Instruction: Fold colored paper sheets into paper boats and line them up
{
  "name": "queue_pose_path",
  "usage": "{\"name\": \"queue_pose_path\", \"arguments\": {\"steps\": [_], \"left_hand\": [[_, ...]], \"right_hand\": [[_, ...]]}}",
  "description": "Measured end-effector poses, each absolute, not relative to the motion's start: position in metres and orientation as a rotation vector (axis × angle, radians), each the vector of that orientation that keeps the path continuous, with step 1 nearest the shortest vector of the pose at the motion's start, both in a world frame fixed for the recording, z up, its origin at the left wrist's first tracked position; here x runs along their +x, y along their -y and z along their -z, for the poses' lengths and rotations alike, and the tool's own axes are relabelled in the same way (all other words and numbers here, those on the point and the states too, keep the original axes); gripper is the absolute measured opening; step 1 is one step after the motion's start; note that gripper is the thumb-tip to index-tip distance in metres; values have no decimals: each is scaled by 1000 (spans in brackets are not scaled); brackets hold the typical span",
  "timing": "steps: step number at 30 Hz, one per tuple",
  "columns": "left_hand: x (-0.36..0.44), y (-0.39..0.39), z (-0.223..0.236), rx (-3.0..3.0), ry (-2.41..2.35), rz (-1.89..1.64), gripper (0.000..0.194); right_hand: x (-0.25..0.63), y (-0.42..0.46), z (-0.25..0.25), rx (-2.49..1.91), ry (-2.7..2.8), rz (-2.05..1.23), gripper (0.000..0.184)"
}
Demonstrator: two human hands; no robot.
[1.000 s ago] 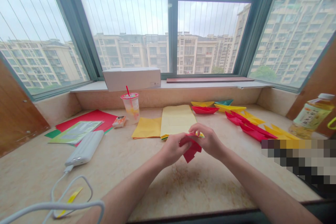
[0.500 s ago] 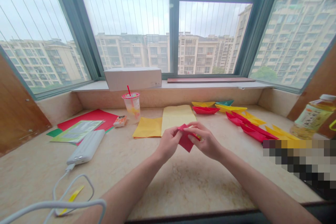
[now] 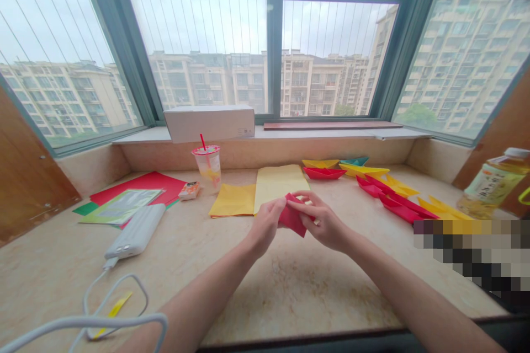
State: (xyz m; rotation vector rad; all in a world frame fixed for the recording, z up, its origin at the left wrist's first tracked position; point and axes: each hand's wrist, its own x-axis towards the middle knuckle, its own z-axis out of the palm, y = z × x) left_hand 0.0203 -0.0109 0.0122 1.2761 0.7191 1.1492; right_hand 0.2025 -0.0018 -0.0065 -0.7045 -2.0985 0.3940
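Observation:
A small piece of folded red paper (image 3: 295,219) is held up between both hands, over the middle of the counter. My left hand (image 3: 267,224) pinches its left side between thumb and fingers. On the other side, my right hand (image 3: 325,222) grips the right part, with fingers laid across the paper's face. Behind the hands lie a pale yellow sheet (image 3: 279,182) and a stack of darker yellow paper (image 3: 233,200). Finished-looking paper boats stand to the right, among them a red boat (image 3: 324,174) and a yellow boat (image 3: 364,171).
A lidded plastic cup (image 3: 208,168) with a straw stands at the back left, beside a small orange-white box (image 3: 189,191). A white power bank (image 3: 136,231) trails a cable (image 3: 86,300). Red paper (image 3: 157,182) lies behind it. A drink bottle (image 3: 492,185) is at far right.
The red paper has turned slightly between the hands and its lower corner has shifted right. Both hands keep hold of it, their fingers slightly repositioned.

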Motion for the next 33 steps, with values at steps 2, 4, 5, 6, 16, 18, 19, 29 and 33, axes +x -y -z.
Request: {"name": "queue_pose_path", "arguments": {"steps": [2,4,5,6,16,18,19,29,33], "left_hand": [[20,11,-14,1303,-708,-1134,52],[21,12,-14,1313,-703,-1121,52],[21,12,-14,1314,-704,-1119,52],[22,12,-14,1312,-713,-1126,53],[23,6,-8,1130,-754,-1238,59],[22,5,-9,1102,-757,-1272,58],[22,4,-9,1088,-749,-1289,57],[23,8,-13,1095,-735,-1248,45],[22,6,-11,1120,-741,-1275,42]], "right_hand": [[203,0,7,-699,2104,-363,57],[204,-1,7,-694,2115,-324,60],[204,-1,7,-694,2124,-306,62],[204,-1,7,-697,2134,-291,64],[202,8,-3,-780,1989,-310,61],[202,8,-5,-786,1950,-265,55],[203,8,-5,-784,1938,-248,52],[201,4,2,-742,1950,-263,42],[202,7,-2,-730,1950,-309,41]]}}
